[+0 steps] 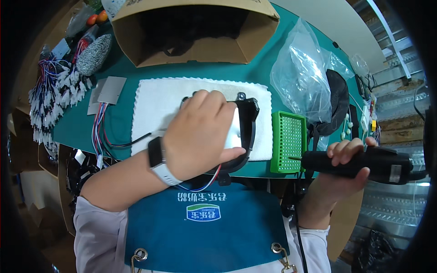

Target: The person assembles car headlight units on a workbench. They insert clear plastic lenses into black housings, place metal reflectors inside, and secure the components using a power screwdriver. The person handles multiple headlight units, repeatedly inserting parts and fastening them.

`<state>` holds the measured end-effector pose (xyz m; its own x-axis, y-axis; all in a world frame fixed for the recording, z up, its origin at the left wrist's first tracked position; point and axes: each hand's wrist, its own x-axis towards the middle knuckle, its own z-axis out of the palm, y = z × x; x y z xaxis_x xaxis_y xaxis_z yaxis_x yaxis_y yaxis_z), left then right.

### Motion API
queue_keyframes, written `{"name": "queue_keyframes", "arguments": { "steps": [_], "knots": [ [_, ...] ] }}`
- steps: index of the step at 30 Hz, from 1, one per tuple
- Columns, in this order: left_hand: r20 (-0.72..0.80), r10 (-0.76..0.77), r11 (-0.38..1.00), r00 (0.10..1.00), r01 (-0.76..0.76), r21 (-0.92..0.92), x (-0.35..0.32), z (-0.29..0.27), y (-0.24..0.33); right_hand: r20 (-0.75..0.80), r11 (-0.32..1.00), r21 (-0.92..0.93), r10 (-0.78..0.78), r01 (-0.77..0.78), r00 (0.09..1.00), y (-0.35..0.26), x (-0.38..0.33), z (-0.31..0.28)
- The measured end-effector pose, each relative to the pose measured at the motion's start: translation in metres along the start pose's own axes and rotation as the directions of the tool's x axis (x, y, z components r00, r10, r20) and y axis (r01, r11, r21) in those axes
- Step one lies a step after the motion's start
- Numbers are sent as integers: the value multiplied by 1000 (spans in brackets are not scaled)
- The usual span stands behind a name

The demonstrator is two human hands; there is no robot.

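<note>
**Black Frame Assembly Held Flat on the White Towel**

The green work table carries an open brown cardboard box and a white towel. On the towel lies the black plastic frame with its pale inner panel.

Your left hand lies palm-down over the frame, fingers spread and pressing rather than clenched. The frame looks rigid and light; its trailing wires appear delicate, so grip the outer rim.

Your right hand is closed around the black electric screwdriver, whose tip points at the green perforated screw tray.
</note>
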<state>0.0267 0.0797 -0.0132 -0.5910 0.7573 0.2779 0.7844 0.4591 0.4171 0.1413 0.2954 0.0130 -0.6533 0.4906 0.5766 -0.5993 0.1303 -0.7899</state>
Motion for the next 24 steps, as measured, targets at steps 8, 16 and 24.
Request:
{"name": "queue_keyframes", "arguments": {
  "steps": [8, 16, 24],
  "knots": [
    [36, -122, 992, 992, 121, 41, -20, -15, -17, 23, 996, -15, 85, -85, 996, 7, -20, -3],
    [-2, -123, 990, 992, 122, -66, -26, -9, -17, 42, 995, 24, 97, -98, 994, 9, -21, -10],
    [230, 101, 991, 968, -117, 60, -43, -29, -14, 241, 988, 143, 25, -61, 970, 14, -16, -17]
  ]
}}
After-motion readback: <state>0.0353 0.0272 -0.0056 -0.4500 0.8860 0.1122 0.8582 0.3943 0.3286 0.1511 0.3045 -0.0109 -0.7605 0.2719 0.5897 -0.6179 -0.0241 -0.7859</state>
